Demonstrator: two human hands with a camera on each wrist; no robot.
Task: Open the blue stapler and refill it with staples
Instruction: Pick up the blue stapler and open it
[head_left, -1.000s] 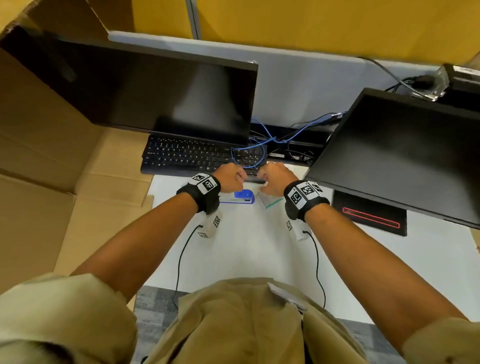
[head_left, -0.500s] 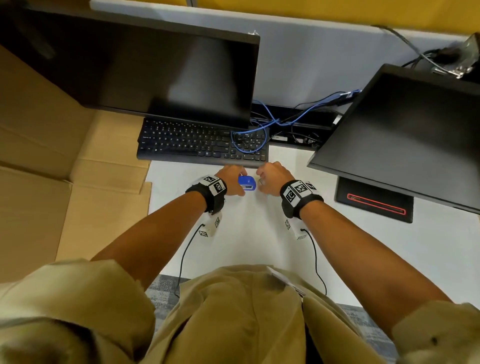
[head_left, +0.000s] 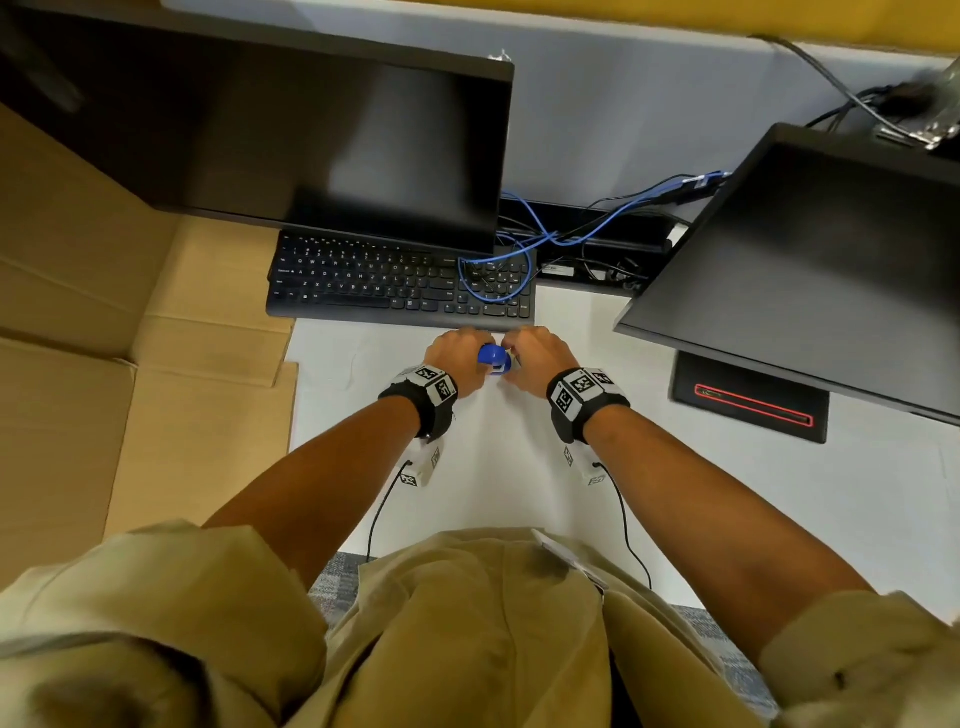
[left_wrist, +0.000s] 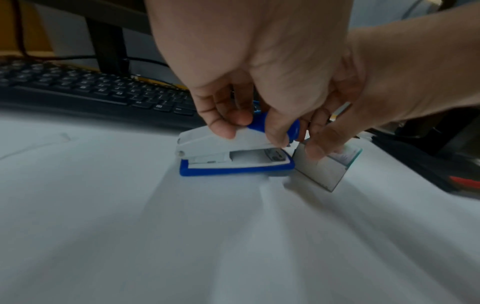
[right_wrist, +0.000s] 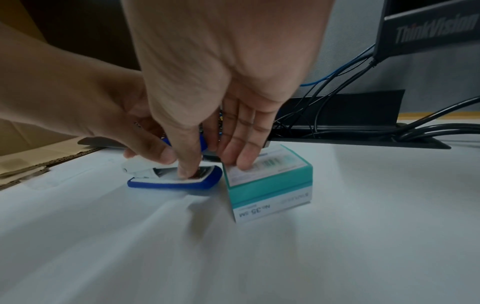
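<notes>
Together, the left hand (left_wrist: 249, 67) grips the stapler's (left_wrist: 233, 158) blue-and-white top while the right hand (right_wrist: 221, 67) thumbs its front, fingers flat on the staple box (right_wrist: 270, 183). Stapler sits near the desk's (head_left: 519, 467) far edge, before the keyboard (head_left: 400, 283).

Two hands, left (head_left: 457, 364) and right (head_left: 537, 366), meet over one blue stapler (left_wrist: 233, 156) under their fingertips. One staple box (right_wrist: 270, 183) beside it, one keyboard (head_left: 400, 283) beyond the fingers, two monitors (head_left: 291, 135).
</notes>
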